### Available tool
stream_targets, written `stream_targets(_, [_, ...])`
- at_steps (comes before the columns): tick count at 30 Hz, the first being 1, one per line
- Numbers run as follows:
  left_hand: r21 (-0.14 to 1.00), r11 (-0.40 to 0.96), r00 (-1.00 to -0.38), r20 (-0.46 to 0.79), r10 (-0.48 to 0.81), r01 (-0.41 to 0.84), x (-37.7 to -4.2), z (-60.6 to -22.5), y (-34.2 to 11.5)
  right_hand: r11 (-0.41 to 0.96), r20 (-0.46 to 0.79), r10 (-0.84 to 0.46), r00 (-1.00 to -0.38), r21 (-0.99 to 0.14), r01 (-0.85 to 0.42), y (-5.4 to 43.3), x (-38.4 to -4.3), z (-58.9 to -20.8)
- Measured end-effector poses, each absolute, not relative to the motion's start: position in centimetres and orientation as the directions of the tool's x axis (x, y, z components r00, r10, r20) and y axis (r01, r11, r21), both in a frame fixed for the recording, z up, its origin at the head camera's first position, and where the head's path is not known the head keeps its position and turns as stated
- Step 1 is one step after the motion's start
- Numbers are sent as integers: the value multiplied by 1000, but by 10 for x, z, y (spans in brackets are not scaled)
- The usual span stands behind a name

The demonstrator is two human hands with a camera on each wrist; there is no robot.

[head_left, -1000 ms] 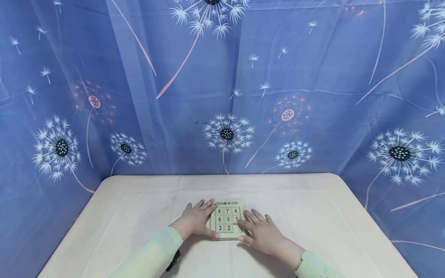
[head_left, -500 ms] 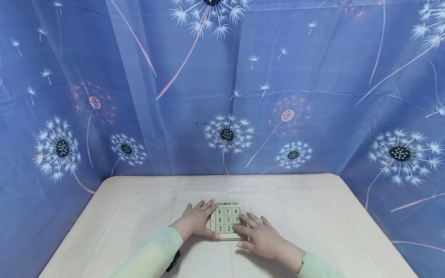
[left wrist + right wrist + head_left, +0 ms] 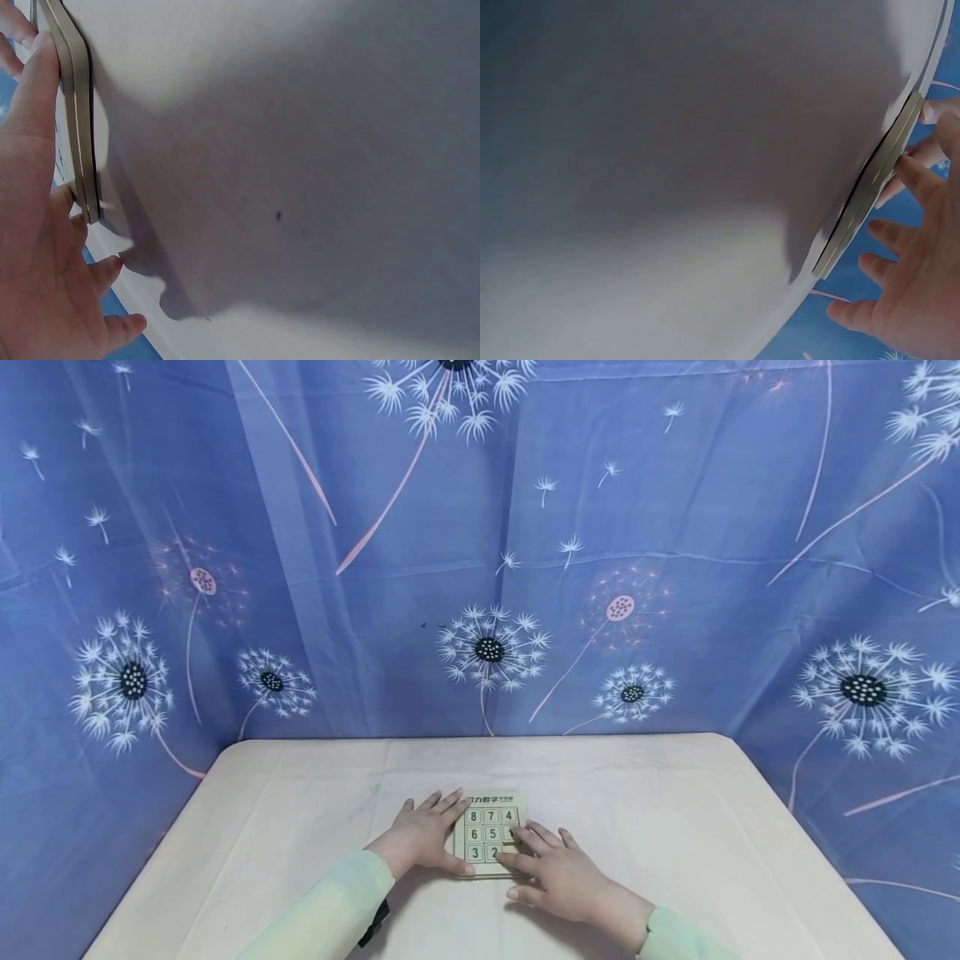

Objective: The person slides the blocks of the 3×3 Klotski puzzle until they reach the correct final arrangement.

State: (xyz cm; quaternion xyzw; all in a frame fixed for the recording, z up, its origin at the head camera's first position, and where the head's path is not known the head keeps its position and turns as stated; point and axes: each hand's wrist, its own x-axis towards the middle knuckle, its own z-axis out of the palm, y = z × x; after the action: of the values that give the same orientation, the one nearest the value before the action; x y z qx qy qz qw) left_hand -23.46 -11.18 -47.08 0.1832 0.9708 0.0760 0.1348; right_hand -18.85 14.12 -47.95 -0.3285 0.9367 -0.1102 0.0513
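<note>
A pale yellow-green number slide puzzle (image 3: pixel 487 872) lies flat on the table, with several numbered square tiles in rows of 8 7 4, 6 5 1 and 3 2. My left hand (image 3: pixel 429 835) holds it along its left side, thumb at the near corner and index finger at the far corner. My right hand (image 3: pixel 566 872) reaches over its right side. One fingertip partly covers the 1 tile and another is at the right edge of the 2 tile. Its thumb is off the board. Those fingers hide the lower right slot. The wrist views show the board's thin layered edge (image 3: pixel 82 112).
The cream-covered table (image 3: pixel 315 793) has rounded far corners. Behind and beside it hangs a blue curtain (image 3: pixel 390 635) printed with dandelions. A small black item (image 3: pixel 373 925) shows beneath the left sleeve.
My right hand has shifted slightly toward the near edge, its fingers moving over the 1 tile and the lower right slot. My left hand and the puzzle stay in place.
</note>
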Motion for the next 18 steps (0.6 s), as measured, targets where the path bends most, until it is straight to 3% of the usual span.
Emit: stream_targets(18, [197, 920, -897, -225, 380, 340, -234, -470, -111, 770, -22, -617, -787, -223, -597, 157, -191, -477])
